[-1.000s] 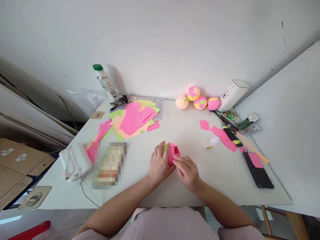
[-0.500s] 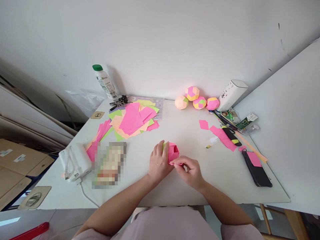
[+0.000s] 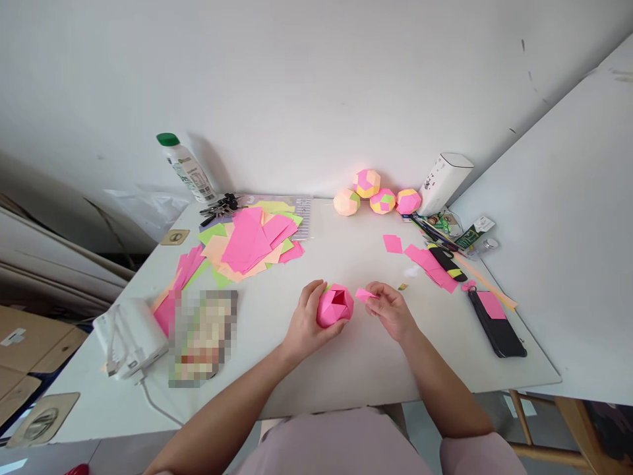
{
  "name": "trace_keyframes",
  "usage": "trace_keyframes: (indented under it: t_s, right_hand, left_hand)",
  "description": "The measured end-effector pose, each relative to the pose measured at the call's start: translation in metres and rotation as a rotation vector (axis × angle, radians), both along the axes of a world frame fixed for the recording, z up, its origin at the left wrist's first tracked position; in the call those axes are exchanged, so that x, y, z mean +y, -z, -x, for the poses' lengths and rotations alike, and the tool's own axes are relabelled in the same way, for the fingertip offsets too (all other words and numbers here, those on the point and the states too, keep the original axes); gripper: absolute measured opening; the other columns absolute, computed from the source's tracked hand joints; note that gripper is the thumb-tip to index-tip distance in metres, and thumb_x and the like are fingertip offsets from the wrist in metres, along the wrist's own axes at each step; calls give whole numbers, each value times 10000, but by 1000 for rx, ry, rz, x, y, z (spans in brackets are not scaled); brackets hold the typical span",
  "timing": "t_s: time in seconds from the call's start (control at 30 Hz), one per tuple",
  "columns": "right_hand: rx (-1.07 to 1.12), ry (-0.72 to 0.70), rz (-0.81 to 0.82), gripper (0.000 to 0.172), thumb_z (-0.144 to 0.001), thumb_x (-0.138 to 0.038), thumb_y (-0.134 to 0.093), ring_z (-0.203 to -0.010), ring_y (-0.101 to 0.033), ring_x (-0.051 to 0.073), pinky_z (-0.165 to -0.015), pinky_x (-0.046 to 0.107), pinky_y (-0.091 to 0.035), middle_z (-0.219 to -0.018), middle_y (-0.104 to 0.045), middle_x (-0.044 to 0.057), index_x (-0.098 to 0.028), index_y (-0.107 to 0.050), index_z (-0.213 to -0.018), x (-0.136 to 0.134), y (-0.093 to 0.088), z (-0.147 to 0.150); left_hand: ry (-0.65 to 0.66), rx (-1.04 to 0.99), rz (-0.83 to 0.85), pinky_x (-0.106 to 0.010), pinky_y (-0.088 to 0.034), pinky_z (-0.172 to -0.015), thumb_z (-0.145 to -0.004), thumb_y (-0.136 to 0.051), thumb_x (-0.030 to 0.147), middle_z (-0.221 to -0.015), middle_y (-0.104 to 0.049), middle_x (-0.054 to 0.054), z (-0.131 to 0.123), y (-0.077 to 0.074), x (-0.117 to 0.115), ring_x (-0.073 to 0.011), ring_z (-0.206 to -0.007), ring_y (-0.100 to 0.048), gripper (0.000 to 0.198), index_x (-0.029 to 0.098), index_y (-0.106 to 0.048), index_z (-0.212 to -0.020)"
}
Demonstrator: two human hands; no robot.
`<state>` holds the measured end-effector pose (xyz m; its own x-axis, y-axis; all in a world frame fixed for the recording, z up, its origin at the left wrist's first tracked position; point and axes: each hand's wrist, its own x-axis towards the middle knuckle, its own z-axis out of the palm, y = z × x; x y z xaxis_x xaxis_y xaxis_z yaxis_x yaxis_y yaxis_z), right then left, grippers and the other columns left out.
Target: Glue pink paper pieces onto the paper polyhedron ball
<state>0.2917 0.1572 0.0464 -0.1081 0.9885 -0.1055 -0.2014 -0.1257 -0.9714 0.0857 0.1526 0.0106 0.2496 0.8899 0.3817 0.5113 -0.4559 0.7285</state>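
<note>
Head view: over the table [image 3: 346,379], the left hand [image 3: 302,330] is gripping a round pink ball [image 3: 329,315], its opening [image 3: 339,297] facing up; the right hand [image 3: 394,313] is pinching a paper piece [image 3: 364,294] pointing lengthwise toward the ball.

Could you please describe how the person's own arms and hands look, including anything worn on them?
The left hand and the right hand are ungloved, and both wrists and forearms are bare. A plain, dusty-mauve right sleeve ends near the elbow, matching the shirt.
</note>
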Motion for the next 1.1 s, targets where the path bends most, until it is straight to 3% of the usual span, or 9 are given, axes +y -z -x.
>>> trace_keyframes:
  t_s: [0.2,0.37,0.47,0.53,0.63,0.73,0.83,0.97,1.1]
  right_hand:
    - [-445,265,35,295,-682,-456,-709,-618,-499,143,-530,266,-388,-711,-589,18,-194,-598,-760,17,20,-13]
    - [-810,250,8,250,-740,-432,-635,-630,-537,178,-572,301,-405,-694,-602,36,-192,-594,-684,24,35,-18]
    - [-957,275,-57,158,-737,-336,-646,-683,-554,191,-611,321,-420,-837,-604,79,-181,-623,-758,21,36,-18]
    - [-991,323,-124,143,-750,-291,-635,-677,-552,188,-612,331,-427,-919,-594,99,-183,-631,-844,15,31,-15]
    - [-975,348,-434,123,-842,-280,-549,-711,-570,194,-661,356,-466,-924,-603,98,-206,-637,-887,3,20,-6]
    - [-798,163,-659,228,-864,-301,-539,-1033,-562,255,-796,383,-512,-1097,-585,122,-222,-604,-1068,-10,14,6]
    - [-734,-30,-571,482,-910,-348,-476,-1340,-343,285,-1005,468,-440,-1431,-369,136,-232,-376,-1367,-18,20,18]
    - [-731,-80,-448,468,-974,-344,-342,-1409,-241,253,-1107,494,-343,-1508,-273,102,-261,-282,-1431,-20,35,25]
    - [-731,-103,-512,463,-979,-338,-329,-1415,-234,250,-1119,492,-338,-1510,-280,72,-289,-283,-1437,-18,40,24]
  left_hand:
    - [75,-113,37,-522,-464,-949,-747,-669,433,-1308,-403,-157,1,-4,1,-322,-1224,-444,697,229,-341,-1327]
    - [156,-195,68,-481,-468,-959,-783,-626,447,-1298,-424,-143,2,-8,0,-295,-1227,-443,626,233,-370,-1313]
    - [191,-229,112,-460,-484,-938,-794,-614,456,-1289,-434,-137,2,-10,1,-284,-1205,-462,612,236,-374,-1312]
    - [198,-249,136,-451,-491,-925,-796,-612,464,-1284,-440,-135,2,-10,2,-280,-1190,-475,610,239,-375,-1311]
    - [195,-274,172,-453,-489,-927,-790,-617,488,-1278,-447,-134,2,-11,3,-284,-1179,-484,614,239,-379,-1298]
    - [183,-329,252,-446,-508,-898,-786,-616,511,-1282,-435,-142,0,-7,2,-286,-1150,-505,639,230,-358,-1299]
    - [184,-404,361,-447,-522,-878,-831,-557,519,-1306,-397,-156,-4,1,-2,-272,-1119,-522,652,230,-270,-1341]
    - [195,-339,354,-501,-416,-1024,-923,-421,461,-1405,-259,-156,-8,7,-7,-267,-1292,-375,574,251,-147,-1381]
    - [152,-225,186,-521,-351,-1082,-958,-372,361,-1443,-170,-110,-5,0,-7,-264,-1408,-159,309,262,-350,-1249]
